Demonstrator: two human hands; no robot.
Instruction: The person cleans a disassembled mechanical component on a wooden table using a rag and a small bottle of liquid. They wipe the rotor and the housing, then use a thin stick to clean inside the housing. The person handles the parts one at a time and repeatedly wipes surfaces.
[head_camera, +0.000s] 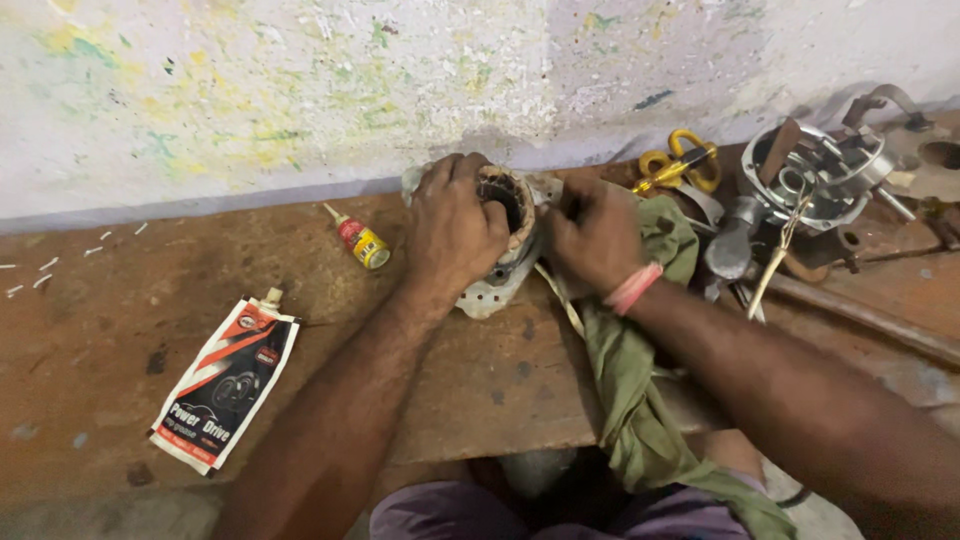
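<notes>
A round metal motor stator (507, 205) with copper windings inside a pale housing rests on the worn wooden bench (120, 330). My left hand (452, 232) lies over its left side and grips it. At the stator's right edge, my right hand (592, 238), with a pink band on its wrist, pinches something small; what it pinches is hidden. A green cloth (630, 380) lies under my right forearm and hangs over the bench's front edge.
A small red-and-yellow glue bottle (360, 240) lies left of the stator. A white, red and black grease pouch (228, 382) lies nearer the front left. Yellow-handled scissors (682, 160), a round metal motor part (815, 180) and loose tools crowd the right. A paint-speckled wall (300, 90) backs the bench.
</notes>
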